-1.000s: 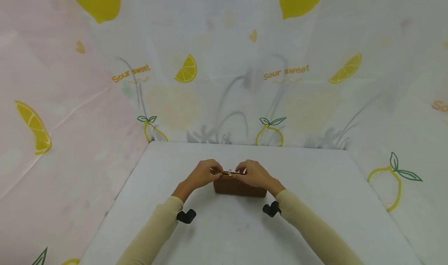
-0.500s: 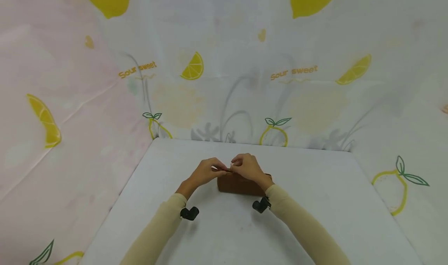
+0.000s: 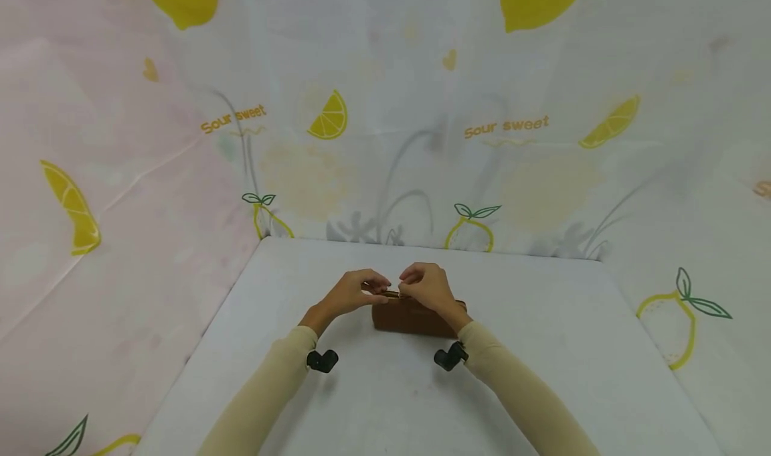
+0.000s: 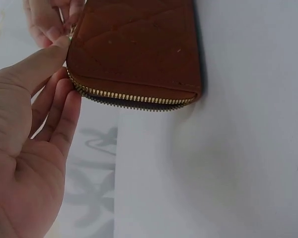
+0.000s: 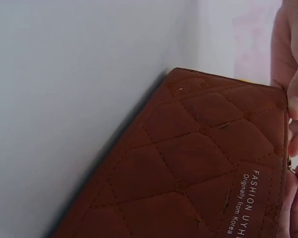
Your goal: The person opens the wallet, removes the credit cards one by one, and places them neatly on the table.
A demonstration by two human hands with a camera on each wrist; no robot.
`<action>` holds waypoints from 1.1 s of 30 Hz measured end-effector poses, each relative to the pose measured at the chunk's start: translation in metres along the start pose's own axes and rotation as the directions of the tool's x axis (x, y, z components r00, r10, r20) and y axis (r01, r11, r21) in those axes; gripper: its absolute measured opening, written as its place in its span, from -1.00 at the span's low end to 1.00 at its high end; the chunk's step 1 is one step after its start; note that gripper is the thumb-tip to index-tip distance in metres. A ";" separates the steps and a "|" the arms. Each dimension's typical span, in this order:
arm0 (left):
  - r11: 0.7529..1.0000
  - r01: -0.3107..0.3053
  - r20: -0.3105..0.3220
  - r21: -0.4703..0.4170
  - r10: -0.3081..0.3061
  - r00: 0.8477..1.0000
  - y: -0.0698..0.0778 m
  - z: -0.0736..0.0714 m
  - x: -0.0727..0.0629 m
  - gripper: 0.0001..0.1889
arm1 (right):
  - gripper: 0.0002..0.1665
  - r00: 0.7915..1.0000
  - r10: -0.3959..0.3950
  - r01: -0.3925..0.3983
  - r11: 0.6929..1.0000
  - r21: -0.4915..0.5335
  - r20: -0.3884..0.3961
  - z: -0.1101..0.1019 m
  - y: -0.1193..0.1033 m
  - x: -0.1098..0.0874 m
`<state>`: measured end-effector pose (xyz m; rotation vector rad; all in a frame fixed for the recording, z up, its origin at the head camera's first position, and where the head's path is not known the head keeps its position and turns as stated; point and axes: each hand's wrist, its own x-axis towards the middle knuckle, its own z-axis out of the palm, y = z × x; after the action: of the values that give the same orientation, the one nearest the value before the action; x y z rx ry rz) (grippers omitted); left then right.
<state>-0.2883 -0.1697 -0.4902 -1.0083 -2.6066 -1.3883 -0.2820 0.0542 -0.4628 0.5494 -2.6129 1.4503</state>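
Observation:
A brown quilted zip-around wallet [image 3: 409, 317] stands on its long edge on the white table. White lettering marks its near face in the right wrist view. My left hand [image 3: 346, 294] pinches the wallet's upper edge near its left corner, thumb on the near side and fingers behind. Below that corner, the gold zipper teeth [image 4: 134, 96] are parted, with a narrow dark gap between the rows. Near the middle of the top edge my right hand [image 3: 429, 288] pinches the small gold zipper pull [image 5: 290, 163], mostly hidden by its fingers.
The white table [image 3: 385, 402] extends around the wallet on all sides. Behind and beside it hangs a lemon-printed cloth [image 3: 385, 108]. A black wrist camera [image 3: 322, 361] sits under the left sleeve cuff, and another black camera [image 3: 450, 355] under the right one.
My right hand has moved left along the wallet's top edge to the zipper pull, which showed between the hands a second ago. My left hand keeps its hold. The head view has shifted slightly.

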 end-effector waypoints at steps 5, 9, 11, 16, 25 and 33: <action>0.999 0.015 0.001 -0.036 -0.015 1.000 -0.001 0.002 -0.001 -0.57 | -0.86 1.000 -0.004 0.005 0.999 0.039 -0.010 -0.001 0.003 -0.003; 0.998 0.024 0.000 -0.049 -0.024 1.000 0.000 0.003 -0.001 -0.57 | -0.85 0.999 -0.001 0.000 1.000 0.031 0.037 -0.004 0.005 -0.004; 0.998 0.019 -0.002 -0.053 -0.019 1.000 0.000 0.003 -0.001 -0.57 | -0.87 0.998 0.004 -0.006 1.000 0.019 0.061 -0.006 0.005 -0.004; 0.998 0.008 0.011 -0.056 -0.007 1.000 0.005 0.003 -0.001 -0.59 | -0.96 0.995 0.024 -0.027 0.999 0.033 0.096 -0.011 0.006 -0.004; 0.999 0.024 0.013 -0.038 -0.024 1.000 -0.003 0.004 0.000 -0.61 | -0.92 0.996 0.023 -0.020 0.999 -0.036 0.087 -0.021 0.007 -0.011; 1.000 0.005 0.007 -0.004 -0.005 1.000 -0.004 0.001 -0.001 -0.62 | -0.94 0.984 -0.078 0.078 0.997 0.004 0.163 -0.023 0.006 -0.015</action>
<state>-0.2896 -0.1708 -0.4946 -1.0099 -2.6137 -1.3943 -0.2720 0.0800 -0.4586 0.7931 -2.6792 1.4355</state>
